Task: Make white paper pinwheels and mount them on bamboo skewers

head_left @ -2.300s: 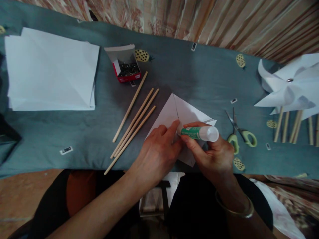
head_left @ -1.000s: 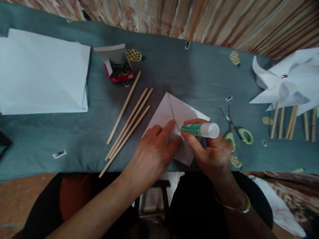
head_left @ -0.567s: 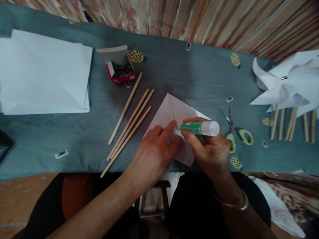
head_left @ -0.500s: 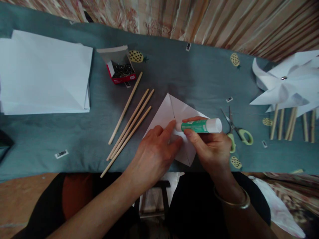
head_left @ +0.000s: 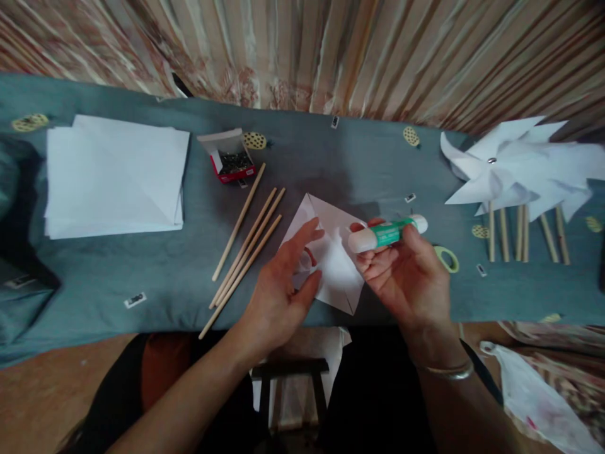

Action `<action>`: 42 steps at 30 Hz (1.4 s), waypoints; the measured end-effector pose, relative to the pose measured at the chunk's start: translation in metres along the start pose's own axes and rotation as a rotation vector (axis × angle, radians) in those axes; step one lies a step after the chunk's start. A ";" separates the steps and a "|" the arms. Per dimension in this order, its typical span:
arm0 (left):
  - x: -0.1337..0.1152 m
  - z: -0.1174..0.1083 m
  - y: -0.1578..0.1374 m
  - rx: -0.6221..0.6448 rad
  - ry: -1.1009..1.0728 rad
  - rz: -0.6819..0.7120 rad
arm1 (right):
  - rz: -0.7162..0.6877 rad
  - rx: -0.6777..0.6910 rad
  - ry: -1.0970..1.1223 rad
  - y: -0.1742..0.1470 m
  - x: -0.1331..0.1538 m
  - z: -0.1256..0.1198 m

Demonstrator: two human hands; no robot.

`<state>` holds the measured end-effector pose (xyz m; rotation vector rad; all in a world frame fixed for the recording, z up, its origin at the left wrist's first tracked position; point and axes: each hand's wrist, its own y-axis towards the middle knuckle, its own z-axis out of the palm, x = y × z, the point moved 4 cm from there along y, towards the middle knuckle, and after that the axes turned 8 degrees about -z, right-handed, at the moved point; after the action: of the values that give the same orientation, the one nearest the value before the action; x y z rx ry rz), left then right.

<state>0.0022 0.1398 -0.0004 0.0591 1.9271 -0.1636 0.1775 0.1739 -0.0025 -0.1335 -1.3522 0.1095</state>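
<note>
A square sheet of white paper (head_left: 338, 265) with crease lines lies turned on one corner on the cloth in front of me. My left hand (head_left: 283, 287) hovers at its left side, thumb and fingers spread apart. Beneath those fingers a pale curled bit shows, perhaps a flap of the paper; I cannot tell. My right hand (head_left: 406, 277) grips a green and white glue stick (head_left: 390, 234), held slantwise at the sheet's right edge. Partly hidden behind that hand are scissors, with one light green handle loop (head_left: 447, 259) showing.
Several thin wooden sticks (head_left: 246, 252) lie left of the sheet. Behind them stands an open red box (head_left: 235, 165) of small metal pieces. A stack of white paper (head_left: 116, 180) is at the left. Several white paper pinwheels (head_left: 501, 170) on sticks lie at the right.
My right hand has lifted the glue stick off the paper and tilted it. The left hand has moved left and its fingers have spread. The view has shifted, showing more curtain.
</note>
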 end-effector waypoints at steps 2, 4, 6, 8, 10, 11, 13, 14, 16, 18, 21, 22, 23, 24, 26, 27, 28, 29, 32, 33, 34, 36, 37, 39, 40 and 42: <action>0.004 0.000 0.001 -0.018 -0.139 -0.083 | -0.005 0.027 -0.027 -0.003 -0.002 0.007; 0.008 0.001 0.002 -0.026 -0.229 -0.134 | -0.008 0.017 0.000 -0.005 -0.004 0.012; 0.009 0.000 0.004 -0.031 -0.263 -0.144 | -0.017 0.005 0.037 -0.006 -0.005 0.016; 0.008 0.000 0.005 -0.032 -0.245 -0.116 | -0.034 0.021 0.046 -0.006 -0.005 0.020; 0.005 0.000 0.004 -0.018 -0.196 -0.078 | -0.044 0.042 0.041 -0.007 -0.004 0.022; 0.004 0.000 0.003 -0.009 -0.173 -0.061 | -0.040 0.048 0.039 -0.008 -0.004 0.023; 0.001 0.001 0.000 0.012 -0.140 -0.040 | -0.024 0.043 0.050 -0.010 -0.006 0.024; 0.000 0.001 -0.002 0.021 -0.131 -0.032 | -0.014 0.039 0.064 -0.012 -0.007 0.025; -0.003 0.002 -0.005 0.031 -0.123 -0.022 | -0.002 0.032 0.089 -0.016 -0.008 0.026; -0.004 0.001 -0.007 0.027 -0.115 -0.011 | 0.001 0.022 0.096 -0.019 -0.009 0.026; -0.004 0.000 -0.010 0.013 -0.085 0.007 | 0.016 -0.001 0.091 -0.024 -0.010 0.025; -0.004 -0.001 -0.011 0.018 -0.067 0.015 | 0.024 -0.005 0.096 -0.025 -0.010 0.025; -0.003 -0.001 -0.012 0.026 -0.046 0.024 | 0.032 -0.004 0.105 -0.026 -0.011 0.025; -0.003 -0.001 -0.012 0.033 -0.024 0.037 | 0.040 0.000 0.115 -0.027 -0.011 0.025; -0.003 -0.002 -0.014 0.048 0.027 0.067 | 0.045 0.010 0.124 -0.028 -0.012 0.024; -0.003 -0.002 -0.014 0.055 0.051 0.082 | 0.044 0.013 0.121 -0.028 -0.013 0.023; -0.002 -0.001 -0.015 0.060 0.070 0.092 | 0.042 0.014 0.113 -0.029 -0.013 0.022; -0.002 -0.001 -0.016 0.066 0.084 0.102 | 0.041 0.018 0.102 -0.029 -0.014 0.022; -0.001 0.001 -0.018 0.078 0.094 0.124 | 0.036 0.048 0.086 -0.031 -0.016 0.022; -0.001 0.002 -0.018 0.080 0.090 0.131 | 0.034 0.064 0.089 -0.032 -0.016 0.023; -0.001 0.002 -0.019 0.080 0.085 0.134 | 0.034 0.079 0.094 -0.032 -0.016 0.024; 0.000 0.002 -0.019 0.079 0.074 0.128 | 0.045 0.090 0.102 -0.034 -0.015 0.025; 0.000 0.001 -0.019 0.076 0.067 0.123 | 0.057 0.090 0.102 -0.035 -0.015 0.026; -0.001 -0.001 -0.019 0.073 0.054 0.121 | 0.082 0.095 0.097 -0.036 -0.014 0.026; -0.001 -0.002 -0.019 0.071 0.051 0.124 | 0.091 0.104 0.093 -0.037 -0.014 0.026; -0.003 -0.004 -0.021 0.060 0.046 0.131 | 0.101 0.129 0.077 -0.038 -0.013 0.027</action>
<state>-0.0028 0.1201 0.0053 0.2307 1.9570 -0.1333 0.1485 0.1349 -0.0034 -0.0964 -1.2576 0.2735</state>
